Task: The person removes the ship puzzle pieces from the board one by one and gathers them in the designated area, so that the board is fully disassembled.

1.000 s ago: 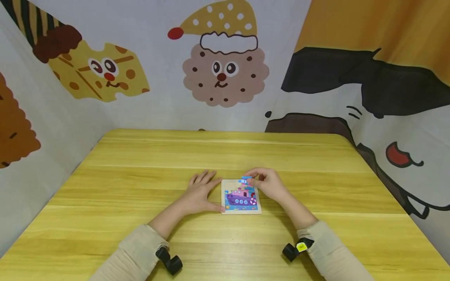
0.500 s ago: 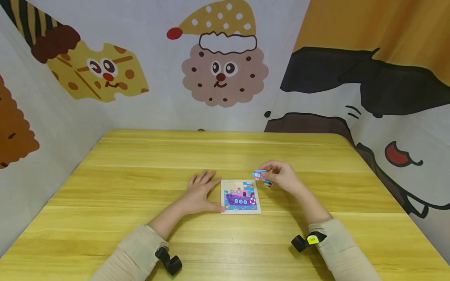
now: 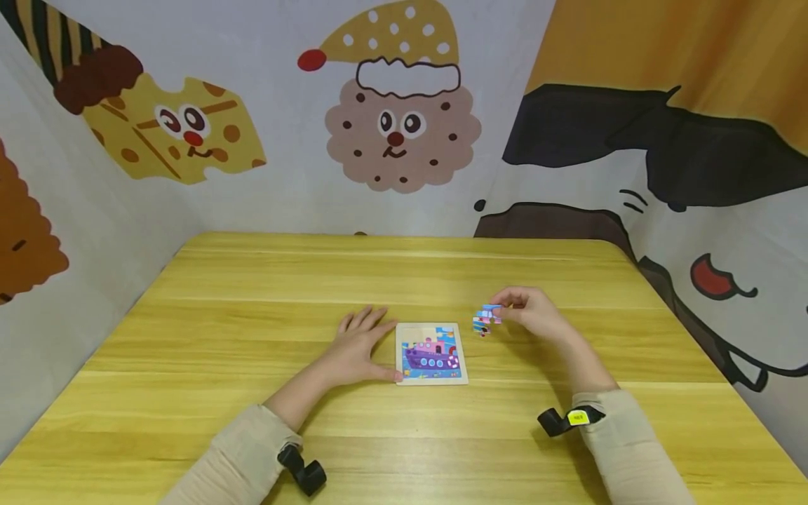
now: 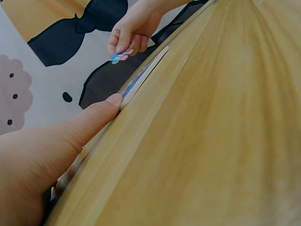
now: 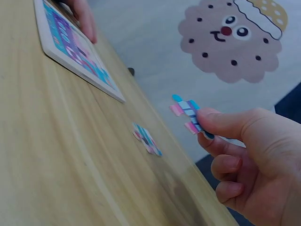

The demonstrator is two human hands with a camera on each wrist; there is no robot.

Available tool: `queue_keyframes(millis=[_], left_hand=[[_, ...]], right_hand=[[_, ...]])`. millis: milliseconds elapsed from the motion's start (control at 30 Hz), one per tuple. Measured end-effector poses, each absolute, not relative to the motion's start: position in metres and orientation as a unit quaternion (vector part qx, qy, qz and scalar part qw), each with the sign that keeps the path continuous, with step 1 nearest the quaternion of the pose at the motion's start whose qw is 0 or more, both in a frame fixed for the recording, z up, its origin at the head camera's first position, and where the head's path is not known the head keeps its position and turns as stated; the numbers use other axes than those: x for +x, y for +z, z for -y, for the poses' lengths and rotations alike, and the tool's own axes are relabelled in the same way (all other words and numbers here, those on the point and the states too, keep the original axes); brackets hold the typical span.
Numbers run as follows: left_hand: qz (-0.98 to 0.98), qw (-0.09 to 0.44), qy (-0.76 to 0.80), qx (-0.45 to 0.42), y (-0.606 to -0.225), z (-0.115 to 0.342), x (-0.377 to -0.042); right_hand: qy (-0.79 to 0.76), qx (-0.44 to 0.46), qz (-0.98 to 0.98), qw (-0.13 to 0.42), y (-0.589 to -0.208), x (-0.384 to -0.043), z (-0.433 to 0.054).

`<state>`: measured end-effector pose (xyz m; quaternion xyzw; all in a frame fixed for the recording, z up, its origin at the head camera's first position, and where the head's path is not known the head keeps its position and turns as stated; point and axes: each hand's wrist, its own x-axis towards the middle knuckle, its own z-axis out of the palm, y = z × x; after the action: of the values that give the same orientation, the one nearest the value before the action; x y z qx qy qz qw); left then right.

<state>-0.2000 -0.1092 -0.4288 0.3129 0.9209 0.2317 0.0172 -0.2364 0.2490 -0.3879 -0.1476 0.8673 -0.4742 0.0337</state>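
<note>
A small jigsaw puzzle (image 3: 432,356) with a purple and pink ship picture lies in a pale wooden frame (image 3: 464,358). Bare wood shows at its upper left. My left hand (image 3: 355,352) lies spread at the frame's left side, its thumb touching the lower left corner. To the right of the frame, my right hand (image 3: 532,313) pinches a blue, white and pink puzzle piece (image 5: 188,113) between thumb and forefinger, raised above the table. A second puzzle piece (image 5: 146,140), striped in teal and pink, lies on the table below it.
The wood-grain table (image 3: 284,280) stretches out on all sides of the puzzle. Behind it hangs a white cloth (image 3: 271,203) printed with cartoon food. Each sleeve carries a black wrist camera (image 3: 303,471).
My right hand has drawn the pinched piece off the puzzle's top right and carried it rightward. The second piece on the table has come into view. My left hand stays put.
</note>
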Motion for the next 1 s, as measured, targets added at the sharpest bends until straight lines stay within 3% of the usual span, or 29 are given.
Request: queue_keyframes(millis=[533, 1000], left_hand=[[-0.921, 0.013, 0.231, 0.313, -0.428, 0.108, -0.198], [-0.921, 0.018, 0.234, 0.312, -0.426, 0.108, -0.198]], right_hand=[[-0.478, -0.145, -0.863, 0.076, -0.393, -0.237, -0.279], [-0.476, -0.133, -0.865, 0.08, -0.402, -0.239, -0.285]])
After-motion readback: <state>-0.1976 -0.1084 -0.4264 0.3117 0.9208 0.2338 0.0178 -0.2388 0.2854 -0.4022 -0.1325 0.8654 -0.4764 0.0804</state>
